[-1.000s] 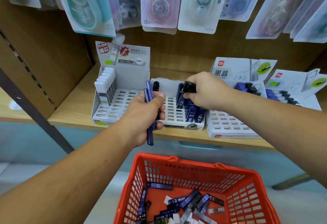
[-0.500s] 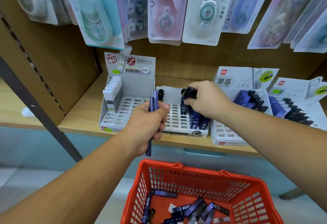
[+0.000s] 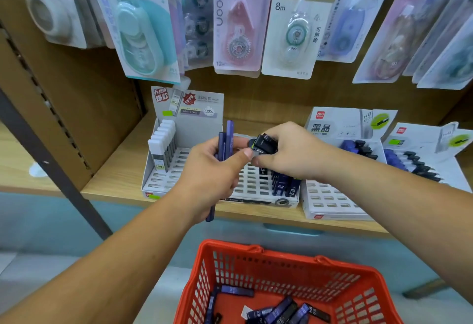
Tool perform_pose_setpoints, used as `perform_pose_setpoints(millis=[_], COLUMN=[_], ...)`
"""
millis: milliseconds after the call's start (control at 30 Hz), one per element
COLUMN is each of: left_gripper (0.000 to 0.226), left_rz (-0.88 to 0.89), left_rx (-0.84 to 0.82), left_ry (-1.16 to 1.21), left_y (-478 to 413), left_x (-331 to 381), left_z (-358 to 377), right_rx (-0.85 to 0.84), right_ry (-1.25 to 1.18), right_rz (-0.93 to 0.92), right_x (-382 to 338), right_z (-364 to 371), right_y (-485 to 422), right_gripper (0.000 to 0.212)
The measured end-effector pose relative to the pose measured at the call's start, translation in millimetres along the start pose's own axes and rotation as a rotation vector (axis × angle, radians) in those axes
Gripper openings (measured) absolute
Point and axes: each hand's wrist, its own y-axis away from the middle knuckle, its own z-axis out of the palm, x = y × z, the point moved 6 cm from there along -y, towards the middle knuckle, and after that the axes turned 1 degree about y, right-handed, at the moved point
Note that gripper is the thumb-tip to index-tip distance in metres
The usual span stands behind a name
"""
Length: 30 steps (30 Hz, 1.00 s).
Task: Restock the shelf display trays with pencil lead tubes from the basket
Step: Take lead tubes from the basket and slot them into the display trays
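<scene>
- Left hand (image 3: 212,170) grips at least two blue lead tubes (image 3: 226,142), upright.
- Right hand (image 3: 294,152) pinches one black-capped tube (image 3: 265,143) above second tray (image 3: 252,185) of four on shelf (image 3: 115,185).
- Header card (image 3: 340,124) reads "deli", "黑晶", "HB 0.5".
- Red basket (image 3: 281,254) below holds loose tubes.

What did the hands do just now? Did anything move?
The right hand, still pinching a black-capped tube, moved left over the middle tray until it met the thumb of the left hand. The left hand keeps gripping its blue tubes. Nothing was let go. The tray and red basket stayed put.
</scene>
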Motion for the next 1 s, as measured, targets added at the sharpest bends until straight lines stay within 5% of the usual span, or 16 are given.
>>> perform_pose_setpoints(millis=[233, 333, 533, 700, 1000], left_gripper=[0.013, 0.007, 0.005, 0.004, 0.006], left_rz=[-0.019, -0.02, 0.114, 0.095, 0.117], left_rx=[-0.055, 0.063, 0.296, 0.265, 0.248], left_ry=[0.062, 0.08, -0.162, -0.247, -0.294], left_y=[0.6, -3.1, -10.1, -9.7, -9.7], left_x=[5.4, 5.8, 13.4, 13.3, 11.6], left_z=[1.0, -10.3, -45.6, -42.3, -41.9], right_rx=[-0.125, -0.14, 0.22, 0.068, 0.12], right_ry=[-0.22, -0.305, -0.038, 0.047, 0.072], right_rz=[-0.02, 0.058, 0.114, 0.109, 0.071], right_x=[-8.0, -1.8, 30.0, 35.1, 44.0], right_z=[10.1, 10.5, -27.9, -1.8, -0.9], right_y=[7.9, 12.2, 3.0, -16.0, -15.2], right_gripper=[0.02, 0.015, 0.013, 0.011, 0.01])
